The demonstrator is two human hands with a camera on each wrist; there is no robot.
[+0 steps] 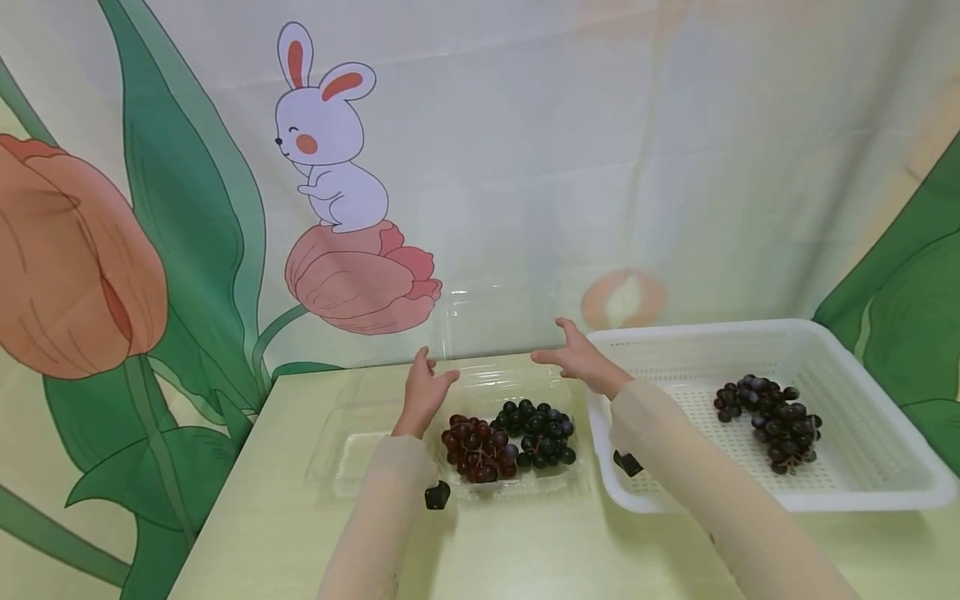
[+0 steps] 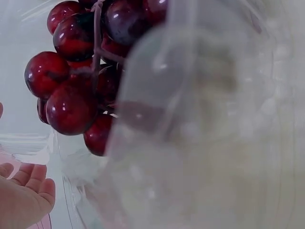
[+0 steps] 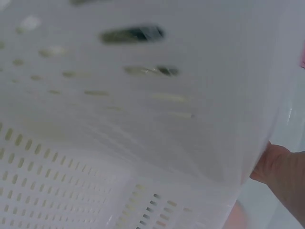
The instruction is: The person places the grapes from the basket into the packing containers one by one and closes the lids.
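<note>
A clear plastic box (image 1: 517,487) lies on the table with a bunch of red grapes (image 1: 477,450) and a bunch of dark grapes (image 1: 542,433) inside. Faint reflections behind it show a clear plastic panel (image 1: 502,321), perhaps its raised lid. My left hand (image 1: 424,393) hovers at the box's left side, thumb and fingers apart. The left wrist view shows relaxed fingers on this hand (image 2: 26,195) near clear plastic. My right hand (image 1: 583,358) reaches over the box's right back, between it and the white basket (image 1: 885,496), fingers spread. The basket wall partly hides that hand (image 3: 281,174) in the right wrist view.
Inside the basket, at the right, lies another bunch of dark grapes (image 1: 776,421). Left of the box is more clear plastic (image 1: 352,458), its outline faint. A printed curtain (image 1: 510,167) hangs right behind the table (image 1: 517,558).
</note>
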